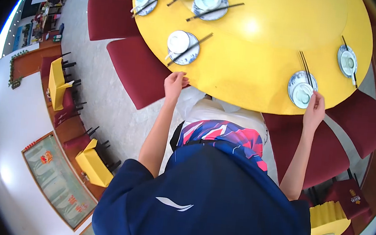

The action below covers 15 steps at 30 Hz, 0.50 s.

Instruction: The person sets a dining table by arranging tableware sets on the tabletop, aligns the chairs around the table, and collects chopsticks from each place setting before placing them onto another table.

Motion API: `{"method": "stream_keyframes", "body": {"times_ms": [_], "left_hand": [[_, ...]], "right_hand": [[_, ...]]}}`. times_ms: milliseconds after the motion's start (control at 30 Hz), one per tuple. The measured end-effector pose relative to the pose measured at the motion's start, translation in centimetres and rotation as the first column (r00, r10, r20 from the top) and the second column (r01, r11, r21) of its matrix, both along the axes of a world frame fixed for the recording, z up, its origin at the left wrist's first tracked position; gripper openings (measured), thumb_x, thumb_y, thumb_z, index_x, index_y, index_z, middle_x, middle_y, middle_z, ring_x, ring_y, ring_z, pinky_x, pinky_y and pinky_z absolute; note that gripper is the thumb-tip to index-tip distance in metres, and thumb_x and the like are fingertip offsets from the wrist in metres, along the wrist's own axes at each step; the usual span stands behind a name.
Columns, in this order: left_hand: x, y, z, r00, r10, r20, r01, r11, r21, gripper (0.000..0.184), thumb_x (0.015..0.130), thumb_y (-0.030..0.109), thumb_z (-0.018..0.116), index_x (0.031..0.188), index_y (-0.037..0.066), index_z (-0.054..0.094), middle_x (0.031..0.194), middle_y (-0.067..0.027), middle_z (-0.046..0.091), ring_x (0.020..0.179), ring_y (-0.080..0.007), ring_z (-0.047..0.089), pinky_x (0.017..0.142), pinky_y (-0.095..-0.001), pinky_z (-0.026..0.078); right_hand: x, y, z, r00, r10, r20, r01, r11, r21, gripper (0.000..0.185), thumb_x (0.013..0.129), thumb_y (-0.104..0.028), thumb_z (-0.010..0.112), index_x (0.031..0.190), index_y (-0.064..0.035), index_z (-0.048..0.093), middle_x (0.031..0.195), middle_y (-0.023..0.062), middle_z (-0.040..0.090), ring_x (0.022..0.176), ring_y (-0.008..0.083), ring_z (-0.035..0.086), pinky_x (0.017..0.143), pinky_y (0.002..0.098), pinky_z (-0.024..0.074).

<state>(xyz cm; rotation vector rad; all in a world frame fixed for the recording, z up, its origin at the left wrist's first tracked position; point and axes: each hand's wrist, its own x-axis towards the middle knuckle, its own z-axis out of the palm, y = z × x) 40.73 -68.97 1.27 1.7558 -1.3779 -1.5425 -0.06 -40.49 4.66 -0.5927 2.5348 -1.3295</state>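
My left hand hovers at the near edge of the yellow table, over a dark red chair, its fingers curled in and no object showing in them. Just above it is a place setting: a white bowl on a blue-patterned plate, with black chopsticks across. My right hand is closed at the rim of a pale bowl on another blue-patterned plate. The fingertips cover whatever they pinch there. Dark chopsticks lie on that plate, pointing away from me.
More settings stand on the table: a plate at right and a bowl and others at far left. Dark red chairs line the table's left, and another chair is close by my right arm. Smaller yellow tables stand along the wall.
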Motion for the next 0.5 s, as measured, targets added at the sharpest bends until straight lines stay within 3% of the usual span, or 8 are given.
{"method": "stream_keyframes", "body": {"times_ms": [133, 267, 400, 500], "left_hand": [[5.1, -6.1, 1.9, 0.992, -0.049, -0.115, 0.043, 0.997, -0.057, 0.023, 0.098, 0.018, 0.054, 0.098, -0.002, 0.066, 0.08, -0.0082, 0.067, 0.07, -0.0142, 0.065, 0.066, -0.025, 0.053], [9.9, -12.7, 1.2, 0.964, -0.205, -0.172, 0.184, 0.974, -0.13, 0.023, 0.098, 0.017, 0.053, 0.102, -0.002, 0.066, 0.081, -0.0065, 0.067, 0.072, -0.0129, 0.065, 0.069, -0.0239, 0.052], [12.9, -16.2, 2.0, 0.949, -0.187, -0.254, 0.176, 0.982, -0.065, 0.023, 0.099, 0.017, 0.052, 0.104, -0.002, 0.065, 0.084, -0.0067, 0.067, 0.074, -0.0131, 0.065, 0.069, -0.0236, 0.051], [14.7, -17.9, 1.6, 0.954, -0.202, -0.222, 0.183, 0.978, -0.101, 0.033, 0.1, 0.025, 0.05, 0.088, -0.002, 0.065, 0.078, -0.0094, 0.068, 0.07, -0.0146, 0.065, 0.067, -0.0258, 0.051]], "right_hand": [[8.1, -4.0, -0.2, 1.0, 0.007, -0.016, -0.005, 0.993, 0.121, 0.018, 0.095, -0.016, 0.056, 0.106, -0.0043, 0.065, 0.088, 0.0056, 0.064, 0.075, 0.0123, 0.056, 0.067, 0.0263, 0.0458], [18.5, -11.0, -1.6, 0.999, 0.024, -0.036, -0.021, 0.997, 0.079, 0.016, 0.094, -0.014, 0.056, 0.104, -0.0032, 0.064, 0.09, 0.0103, 0.065, 0.076, 0.0164, 0.06, 0.067, 0.0297, 0.0495], [24.7, -16.1, -2.0, 0.994, 0.104, 0.017, -0.104, 0.993, 0.05, 0.014, 0.092, -0.011, 0.058, 0.1, -0.0022, 0.064, 0.089, 0.0106, 0.065, 0.071, 0.0183, 0.061, 0.063, 0.0301, 0.0493], [27.1, -18.5, -3.3, 0.986, 0.163, 0.029, -0.165, 0.982, 0.094, 0.014, 0.09, -0.012, 0.059, 0.099, -0.0028, 0.065, 0.088, 0.0127, 0.065, 0.069, 0.0209, 0.061, 0.063, 0.0321, 0.0498]]}}
